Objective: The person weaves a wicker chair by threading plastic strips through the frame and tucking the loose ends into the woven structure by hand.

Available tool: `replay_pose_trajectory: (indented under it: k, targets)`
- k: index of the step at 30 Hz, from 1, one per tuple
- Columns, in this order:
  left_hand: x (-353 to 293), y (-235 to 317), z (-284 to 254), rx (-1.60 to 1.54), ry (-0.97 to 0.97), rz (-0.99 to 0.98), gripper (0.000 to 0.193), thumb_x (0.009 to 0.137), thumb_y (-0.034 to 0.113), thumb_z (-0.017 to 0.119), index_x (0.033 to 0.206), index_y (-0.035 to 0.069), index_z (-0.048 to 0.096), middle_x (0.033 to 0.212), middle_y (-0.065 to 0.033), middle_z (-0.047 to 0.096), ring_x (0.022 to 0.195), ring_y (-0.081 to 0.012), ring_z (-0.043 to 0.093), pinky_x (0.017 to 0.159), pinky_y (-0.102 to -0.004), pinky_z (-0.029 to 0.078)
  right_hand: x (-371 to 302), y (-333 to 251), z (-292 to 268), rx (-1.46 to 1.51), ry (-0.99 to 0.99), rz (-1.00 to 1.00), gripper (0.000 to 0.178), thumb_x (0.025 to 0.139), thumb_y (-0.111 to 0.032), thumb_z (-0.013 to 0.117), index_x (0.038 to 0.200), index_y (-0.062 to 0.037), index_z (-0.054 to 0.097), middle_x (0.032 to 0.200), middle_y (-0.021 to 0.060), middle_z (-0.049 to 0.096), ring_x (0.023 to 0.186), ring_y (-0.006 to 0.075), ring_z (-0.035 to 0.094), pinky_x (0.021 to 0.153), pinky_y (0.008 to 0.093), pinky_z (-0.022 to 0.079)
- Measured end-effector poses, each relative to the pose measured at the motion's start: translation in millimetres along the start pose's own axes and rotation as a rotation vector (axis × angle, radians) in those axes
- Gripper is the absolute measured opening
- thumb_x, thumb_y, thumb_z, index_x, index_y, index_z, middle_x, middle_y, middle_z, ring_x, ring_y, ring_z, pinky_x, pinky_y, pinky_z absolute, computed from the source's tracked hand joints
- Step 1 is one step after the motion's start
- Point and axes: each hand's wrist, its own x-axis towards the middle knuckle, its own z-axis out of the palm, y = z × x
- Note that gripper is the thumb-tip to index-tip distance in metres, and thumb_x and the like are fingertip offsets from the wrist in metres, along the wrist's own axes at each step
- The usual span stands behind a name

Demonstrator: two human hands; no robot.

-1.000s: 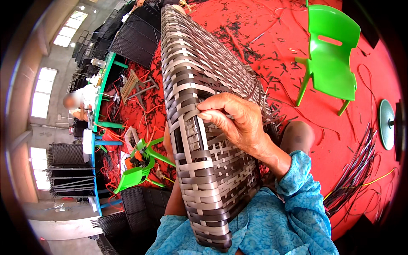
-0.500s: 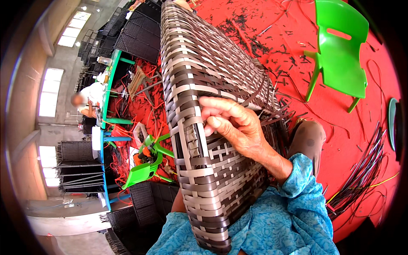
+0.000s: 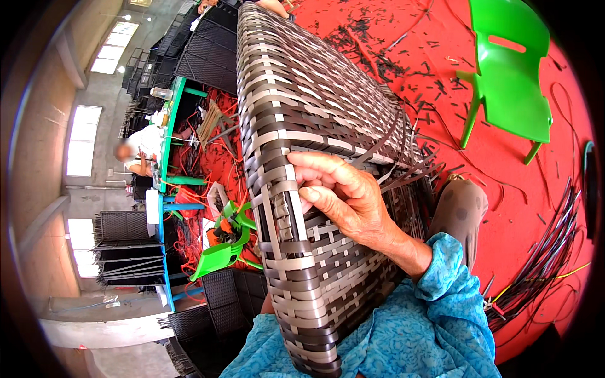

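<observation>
A large woven panel (image 3: 328, 82) of flat brown and grey plastic strips stands tilted across my lap, its thick edge toward me. My right hand (image 3: 343, 198) is at this edge, beside an unwoven gap (image 3: 283, 214) where the frame and a pale strip show. Its index fingertip touches the rim; thumb and other fingers are bent close together, and what they pinch is hidden. Loose strip ends (image 3: 409, 173) stick out beyond my wrist. Only a sliver of my left arm (image 3: 268, 305) shows; the panel hides the hand. Another hand (image 3: 274, 6) rests at the panel's far end.
A green plastic chair (image 3: 513, 82) stands at the far right on a red floor littered with strip scraps. A bundle of dark strips (image 3: 535, 258) lies at right. A green chair (image 3: 217, 258), dark woven panels (image 3: 129, 252) and a co-worker (image 3: 142, 145) are at left.
My right hand keeps its place at the gap, its fingers slightly shifted along the rim. The view has turned a little, and more of the hand at the far end shows.
</observation>
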Motion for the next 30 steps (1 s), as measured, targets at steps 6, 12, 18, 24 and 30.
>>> replay_pose_trajectory:
  k: [6, 12, 18, 24, 30]
  targets:
    - [0, 1, 1, 0.046, -0.002, 0.036, 0.048, 0.093, 0.008, 0.049, 0.135, -0.007, 0.033, 0.106, -0.0192, 0.064, 0.084, -0.0256, 0.067, 0.069, -0.0312, 0.055, 3, -1, -5, 0.080, -0.087, -0.020, 0.028, 0.093, -0.009, 0.055, 0.120, -0.0023, 0.053, 0.096, 0.0056, 0.060, 0.079, 0.0093, 0.060, 0.073, 0.0237, 0.052]
    - [17, -11, 23, 0.218, -0.055, 0.242, 0.050, 0.092, 0.008, 0.050, 0.136, -0.007, 0.032, 0.105, -0.0194, 0.065, 0.082, -0.0262, 0.068, 0.067, -0.0312, 0.055, 5, -27, -6, -0.036, -0.067, 0.071, 0.038, 0.094, -0.014, 0.056, 0.129, -0.0028, 0.049, 0.104, 0.0060, 0.059, 0.086, 0.0099, 0.058, 0.076, 0.0251, 0.048]
    - [42, -23, 61, 0.338, -0.099, 0.555, 0.051, 0.092, 0.007, 0.050, 0.137, -0.008, 0.031, 0.104, -0.0195, 0.065, 0.081, -0.0267, 0.068, 0.065, -0.0312, 0.055, 13, -84, -16, -0.484, -0.234, 0.207, 0.040, 0.091, -0.017, 0.060, 0.127, -0.0015, 0.052, 0.109, 0.0062, 0.061, 0.093, 0.0102, 0.057, 0.081, 0.0252, 0.047]
    - [48, -19, 93, 0.239, -0.119, 0.688, 0.053, 0.091, 0.007, 0.051, 0.137, -0.009, 0.029, 0.103, -0.0196, 0.066, 0.080, -0.0272, 0.069, 0.063, -0.0311, 0.055, 21, -127, -13, -0.602, -0.147, 0.376, 0.038, 0.091, -0.018, 0.060, 0.126, -0.0084, 0.049, 0.105, 0.0061, 0.061, 0.092, 0.0101, 0.057, 0.072, 0.0239, 0.050]
    - [49, -15, 108, 0.154, -0.127, 0.739, 0.055, 0.091, 0.007, 0.052, 0.138, -0.009, 0.028, 0.102, -0.0197, 0.066, 0.078, -0.0277, 0.069, 0.061, -0.0311, 0.055, 21, -146, -19, -0.700, -0.137, 0.399, 0.034, 0.093, -0.017, 0.058, 0.124, -0.0077, 0.048, 0.107, 0.0074, 0.061, 0.095, 0.0106, 0.056, 0.078, 0.0255, 0.048]
